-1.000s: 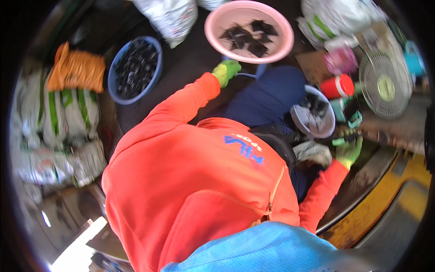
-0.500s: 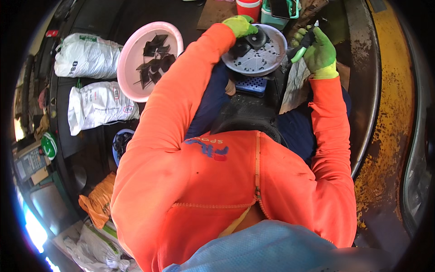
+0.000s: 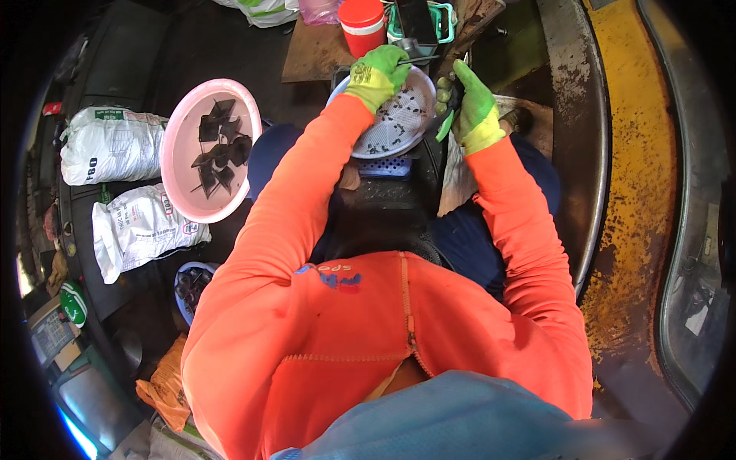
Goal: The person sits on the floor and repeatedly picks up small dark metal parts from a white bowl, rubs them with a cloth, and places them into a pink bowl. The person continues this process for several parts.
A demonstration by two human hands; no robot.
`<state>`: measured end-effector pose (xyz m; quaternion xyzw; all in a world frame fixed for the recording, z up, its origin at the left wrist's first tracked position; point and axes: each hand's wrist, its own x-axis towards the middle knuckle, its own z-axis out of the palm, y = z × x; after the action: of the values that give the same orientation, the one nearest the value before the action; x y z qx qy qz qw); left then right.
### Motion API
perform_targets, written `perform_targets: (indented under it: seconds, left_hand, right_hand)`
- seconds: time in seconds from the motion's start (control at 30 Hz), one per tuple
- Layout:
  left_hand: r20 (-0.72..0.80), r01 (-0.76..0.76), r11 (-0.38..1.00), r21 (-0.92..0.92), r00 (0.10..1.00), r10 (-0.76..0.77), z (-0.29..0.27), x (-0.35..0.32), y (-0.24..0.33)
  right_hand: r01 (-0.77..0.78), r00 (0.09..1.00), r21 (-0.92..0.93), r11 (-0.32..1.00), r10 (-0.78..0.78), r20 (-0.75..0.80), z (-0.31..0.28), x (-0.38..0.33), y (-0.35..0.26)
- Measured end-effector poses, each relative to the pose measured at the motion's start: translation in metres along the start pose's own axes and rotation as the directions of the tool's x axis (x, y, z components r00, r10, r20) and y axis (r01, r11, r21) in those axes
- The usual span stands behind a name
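Observation:
Over the far-left rim of a white mesh basket (image 3: 395, 126), my left hand (image 3: 378, 77), in a green and yellow glove, closes on a black molded piece (image 3: 418, 60). The piece shows mostly as a thin dark edge; the glove hides the rest. Small black scraps lie in the basket. To its right my right hand (image 3: 477, 111), gloved alike, grips a small knife (image 3: 445, 126) with a green and black handle, its blade tip up. On my left, a pink basin (image 3: 170, 153) holds several black molded pieces (image 3: 221, 153).
A blue basket (image 3: 383, 167) sits beneath the white one. Beyond it stand a red jug (image 3: 363, 31) and a teal container (image 3: 445, 23). White sacks (image 3: 115, 146) lie at the left. A rusty yellow metal edge (image 3: 636, 153) runs along the right.
The view has shifted, so the basket and basin appear lower and further left. My left hand has turned the black piece from its broad face to edge-on. My right hand keeps the knife.

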<state>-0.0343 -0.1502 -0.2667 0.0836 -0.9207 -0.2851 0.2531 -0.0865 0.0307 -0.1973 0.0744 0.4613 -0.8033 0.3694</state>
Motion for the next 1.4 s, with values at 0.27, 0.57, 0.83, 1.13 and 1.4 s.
perform_targets:
  seconds: [0.27, 0.57, 0.83, 1.13, 1.4]
  left_hand:
    - [-0.300, -0.552, 0.824, -0.129, 0.814, 0.498, -0.071, -0.018, 0.079]
    - [-0.235, -0.195, 0.809, -0.555, 0.969, 0.073, -0.084, -0.007, 0.087]
    - [-0.264, -0.100, 0.747, -0.658, 0.959, -0.104, -0.096, -0.012, 0.085]
    - [-0.336, -0.251, 0.755, -0.605, 0.941, 0.043, -0.082, -0.026, 0.108]
    - [-0.297, -0.289, 0.661, -0.693, 0.949, 0.103, -0.090, -0.030, 0.104]
  right_hand:
    - [0.061, 0.922, 0.216, 0.975, -0.138, 0.363, 0.004, -0.017, -0.020]
    - [0.128, 0.899, -0.028, 0.991, -0.104, 0.426, 0.024, -0.039, -0.013]
    - [0.138, 0.968, -0.515, 0.846, -0.004, 0.252, 0.012, -0.031, 0.008]
    - [0.460, 0.733, -0.002, 0.888, -0.379, 0.565, 0.012, -0.023, 0.027]
    - [0.743, 0.648, -0.445, 0.499, -0.372, 0.664, 0.040, -0.051, 0.008]
